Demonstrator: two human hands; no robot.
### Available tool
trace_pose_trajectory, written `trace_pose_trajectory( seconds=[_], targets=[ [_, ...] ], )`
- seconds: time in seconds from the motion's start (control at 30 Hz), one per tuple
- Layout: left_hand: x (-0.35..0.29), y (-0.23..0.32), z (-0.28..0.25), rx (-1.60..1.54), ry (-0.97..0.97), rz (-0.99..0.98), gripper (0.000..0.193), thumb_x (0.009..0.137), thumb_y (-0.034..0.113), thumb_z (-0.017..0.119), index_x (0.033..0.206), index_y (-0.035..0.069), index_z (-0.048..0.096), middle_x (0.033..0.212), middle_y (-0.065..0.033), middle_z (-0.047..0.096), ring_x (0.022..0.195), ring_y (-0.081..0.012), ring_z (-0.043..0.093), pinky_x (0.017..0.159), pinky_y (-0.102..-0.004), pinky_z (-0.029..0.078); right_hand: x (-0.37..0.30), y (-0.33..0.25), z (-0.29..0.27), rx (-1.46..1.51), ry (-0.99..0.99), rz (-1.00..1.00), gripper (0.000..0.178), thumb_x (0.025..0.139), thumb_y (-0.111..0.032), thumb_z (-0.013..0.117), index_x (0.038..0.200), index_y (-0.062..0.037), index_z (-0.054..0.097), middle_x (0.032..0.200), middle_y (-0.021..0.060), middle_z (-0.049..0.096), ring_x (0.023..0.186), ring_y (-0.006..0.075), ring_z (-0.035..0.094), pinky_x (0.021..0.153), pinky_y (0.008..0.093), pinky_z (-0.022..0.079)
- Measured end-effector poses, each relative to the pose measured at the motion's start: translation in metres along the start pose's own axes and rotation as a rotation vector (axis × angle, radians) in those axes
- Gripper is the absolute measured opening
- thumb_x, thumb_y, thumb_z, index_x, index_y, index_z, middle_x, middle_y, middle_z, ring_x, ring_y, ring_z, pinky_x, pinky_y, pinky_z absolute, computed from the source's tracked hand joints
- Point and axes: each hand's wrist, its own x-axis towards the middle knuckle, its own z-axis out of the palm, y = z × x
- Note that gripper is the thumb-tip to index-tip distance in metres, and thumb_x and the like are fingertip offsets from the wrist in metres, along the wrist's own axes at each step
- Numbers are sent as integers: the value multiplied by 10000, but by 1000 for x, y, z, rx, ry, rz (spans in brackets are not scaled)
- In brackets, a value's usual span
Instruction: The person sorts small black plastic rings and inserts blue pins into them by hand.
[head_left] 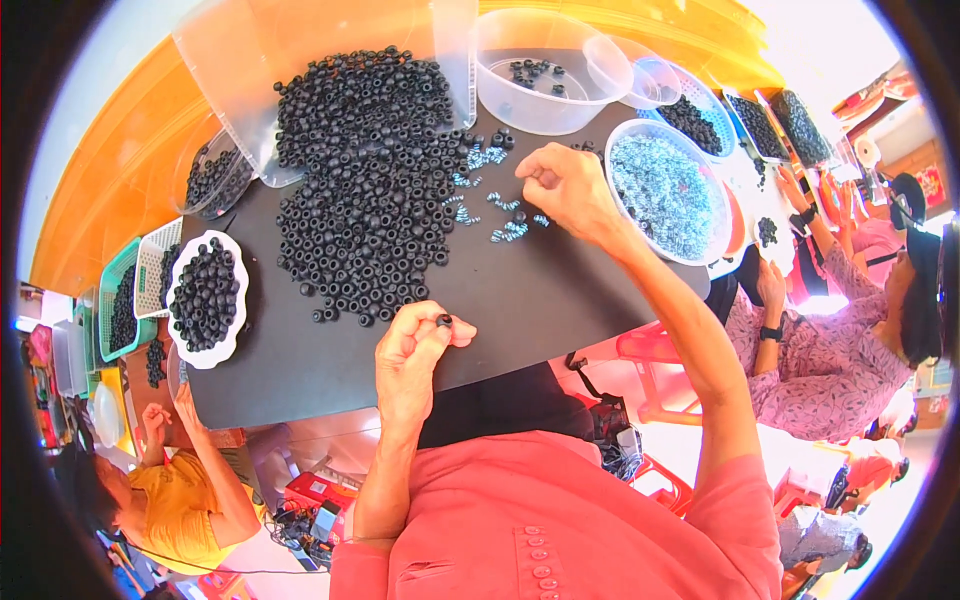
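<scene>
My left hand (410, 355) is closed, pinching a small black round plastic piece (444, 321) with a hole between thumb and forefinger, above the front of the dark table. Farther right, my right hand (572, 192) is curled with its fingertips together; whatever they hold, if anything, is too small to make out. Beside it lie several small metal springs (509, 232), and more loose springs (487, 156) are to its left. A large heap of black round pieces (365, 210) spills from a tilted clear plastic bin (225, 60) onto the table.
A white bowl (716, 228) full of springs stands just right of my right hand. Behind it is a clear tub (545, 118) with a few black pieces. A white scalloped dish (237, 290) of black pieces sits at left. Co-workers (820, 350) sit on both sides.
</scene>
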Motion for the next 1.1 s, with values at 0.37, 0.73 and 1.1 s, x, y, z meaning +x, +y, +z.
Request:
trace_pose_trajectory(
  seconds=[0.37, 0.73, 1.1],
  targets=[
    [1, -3, 12, -289, -30, -93, 195, 940, 26, 525, 1127, 11, 578, 948, -66, 640, 868, -154, 618, 808, -327, 508, -83, -81, 53, 1139, -226, 200, 145, 818, 116, 577, 913, 18, 626, 949, 75, 586, 753, 115, 576, 647, 258, 494],
    [-2, -5, 12, -128, 19, -77, 138, 942, 29, 519, 1065, 0, 573, 905, -32, 625, 832, -98, 581, 800, -268, 480, -93, -74, 65, 705, -60, -99, 136, 788, 85, 618, 889, -6, 628, 908, 83, 610, 741, 129, 601, 630, 260, 504],
    [-4, 2, 3, 148, -14, 5, 123, 921, -23, 507, 1033, 5, 549, 903, -79, 669, 867, -116, 631, 828, -273, 495, -17, -38, 66, 92, 21, -403, 132, 805, 27, 608, 927, -7, 641, 853, 113, 636, 728, 287, 634, 655, 368, 519]
  ],
)
